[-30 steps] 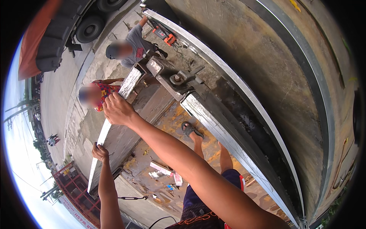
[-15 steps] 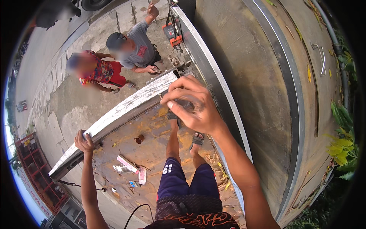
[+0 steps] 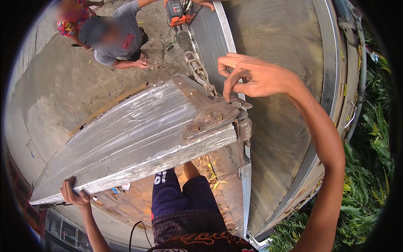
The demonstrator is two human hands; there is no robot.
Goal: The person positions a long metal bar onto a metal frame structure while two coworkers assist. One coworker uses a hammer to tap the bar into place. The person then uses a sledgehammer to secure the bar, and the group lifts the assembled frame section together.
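My left hand [image 3: 75,193] wraps round the pale, worn edge of a grey metal gate panel [image 3: 130,122], at its far left end. The panel slopes across in front of my legs. Rusty brown hinge hardware [image 3: 212,119] with bolts is fixed at its right corner. Just above that corner is my right hand [image 3: 262,76], its fingers curled and one fingertip down at the hardware; whether something small sits in them is hidden. A spring-loaded metal latch [image 3: 199,72] lies just left of this hand, beside a second upright panel [image 3: 212,35].
A person in a grey shirt [image 3: 121,38] stands beyond the panel, with another person [image 3: 73,25] behind. An orange and black machine [image 3: 178,11] with cables is at the top. Leafy plants [image 3: 369,155] line the right. Litter and leaves lie on the rusty floor below.
The gate panel has swung up and tilted, showing its broad grey face. My left hand moved down and left with it. My right hand moved up and right, to the corner hardware.
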